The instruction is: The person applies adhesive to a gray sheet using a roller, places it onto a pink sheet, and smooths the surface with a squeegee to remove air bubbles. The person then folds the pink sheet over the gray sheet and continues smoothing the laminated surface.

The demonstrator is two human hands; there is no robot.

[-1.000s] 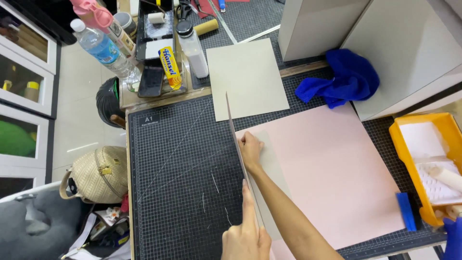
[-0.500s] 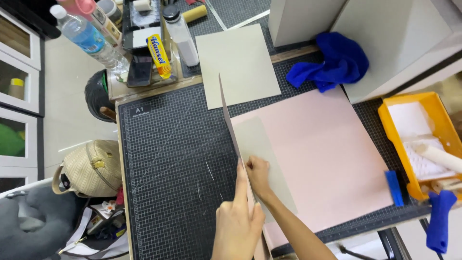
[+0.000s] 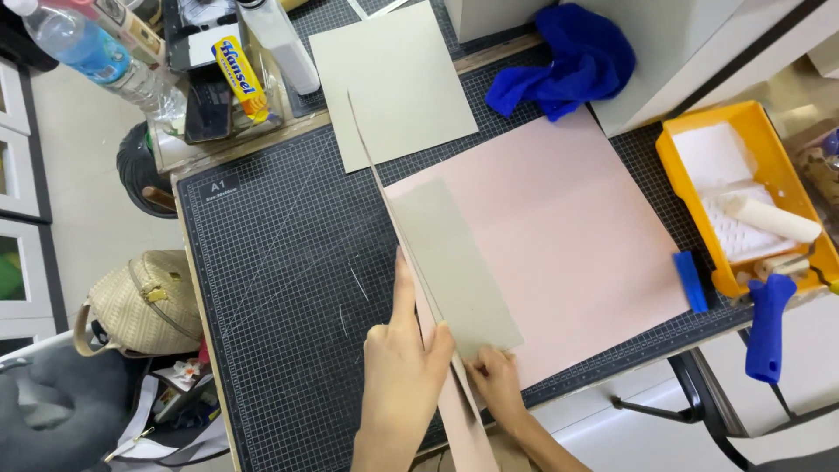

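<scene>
Left hand (image 3: 404, 363): wrist and forearm cut off by the bottom edge. Right hand (image 3: 498, 380) is half hidden behind the upright grey board (image 3: 411, 262); fingertips not visible, grip unclear. Board's lower end runs out of the picture. Pink sheet (image 3: 559, 236): near-left corner covered by the grey card strip (image 3: 450, 262). Water bottle (image 3: 79, 44) is cropped at top. Yellow tray (image 3: 690, 175): right side cut off, contents partly blurred. Beige bag (image 3: 140, 301): contents not visible.

Bright even light, soft shadows, sharp focus.
</scene>
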